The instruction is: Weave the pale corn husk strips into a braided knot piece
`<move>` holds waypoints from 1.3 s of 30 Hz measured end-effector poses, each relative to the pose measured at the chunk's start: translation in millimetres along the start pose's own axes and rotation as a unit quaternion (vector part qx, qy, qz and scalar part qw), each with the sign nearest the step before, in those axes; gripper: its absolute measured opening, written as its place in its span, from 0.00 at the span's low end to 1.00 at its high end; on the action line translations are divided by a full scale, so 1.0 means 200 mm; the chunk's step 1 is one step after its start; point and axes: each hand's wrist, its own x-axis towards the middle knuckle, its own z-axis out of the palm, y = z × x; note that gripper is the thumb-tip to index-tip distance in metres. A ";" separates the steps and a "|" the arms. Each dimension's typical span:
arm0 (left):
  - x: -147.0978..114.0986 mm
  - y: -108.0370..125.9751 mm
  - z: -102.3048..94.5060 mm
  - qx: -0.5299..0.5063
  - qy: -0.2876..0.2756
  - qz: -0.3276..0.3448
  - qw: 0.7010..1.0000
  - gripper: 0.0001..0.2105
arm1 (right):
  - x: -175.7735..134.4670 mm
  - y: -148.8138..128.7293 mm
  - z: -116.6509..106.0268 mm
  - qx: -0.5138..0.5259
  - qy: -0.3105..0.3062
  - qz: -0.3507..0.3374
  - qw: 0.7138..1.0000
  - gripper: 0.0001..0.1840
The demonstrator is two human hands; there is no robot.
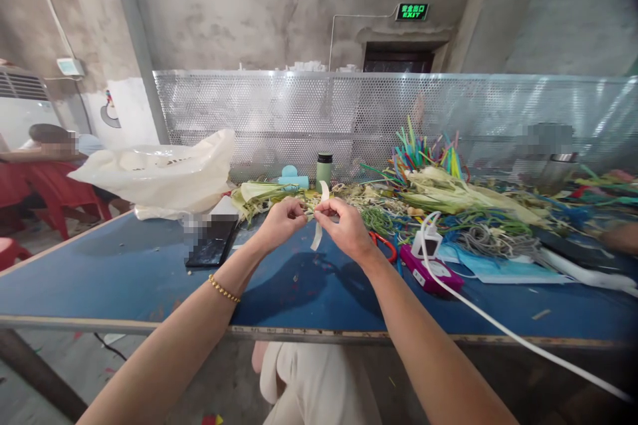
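Right hand (343, 220) pinching pale strip (317, 237) above blue desk (139, 285), left hand (286, 220) closed to a pinch just beside it, can't tell on what, green bottle (323, 174) beyond hands.

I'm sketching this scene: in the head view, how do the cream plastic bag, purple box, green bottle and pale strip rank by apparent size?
1. Cream plastic bag
2. Purple box
Smaller, unranked: green bottle and pale strip. The strip looks longer, the bottle wider, and the strip is nearer the camera.
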 end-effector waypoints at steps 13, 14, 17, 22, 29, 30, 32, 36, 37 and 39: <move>-0.04 0.06 0.05 -0.044 -0.062 -0.011 0.997 0.32 | -0.01 -0.02 0.03 -0.018 -0.006 0.040 0.999 0.03; -0.04 0.06 0.05 -0.053 -0.062 -0.020 0.996 0.32 | -0.01 -0.02 0.03 -0.022 -0.006 0.041 0.999 0.03; -0.04 0.07 0.05 -0.096 -0.079 -0.042 0.991 0.30 | -0.02 -0.03 0.04 -0.032 -0.003 0.034 0.999 0.03; -0.04 0.06 0.04 -0.107 -0.086 -0.056 0.989 0.11 | -0.02 -0.04 0.04 -0.011 -0.004 0.000 1.000 0.09; -0.03 0.02 0.03 -0.092 -0.083 -0.069 0.990 0.06 | 0.00 0.04 0.02 0.083 0.027 0.106 0.991 0.15; -0.03 0.02 0.03 -0.087 -0.091 -0.067 0.990 0.06 | 0.00 0.04 0.02 0.077 0.008 0.109 0.991 0.15; -0.03 0.03 0.03 -0.078 -0.107 -0.063 0.989 0.07 | 0.00 0.04 0.02 0.056 -0.013 0.101 0.993 0.15; -0.04 0.06 0.03 -0.094 -0.124 -0.061 0.986 0.06 | 0.00 0.05 0.02 0.035 0.024 0.095 0.995 0.14; -0.04 0.06 0.03 -0.106 -0.125 -0.061 0.985 0.05 | 0.00 0.05 0.02 0.040 0.031 0.097 0.994 0.14; -0.04 0.07 0.04 -0.122 -0.125 -0.058 0.983 0.08 | 0.00 0.05 0.02 0.050 0.032 0.102 0.993 0.14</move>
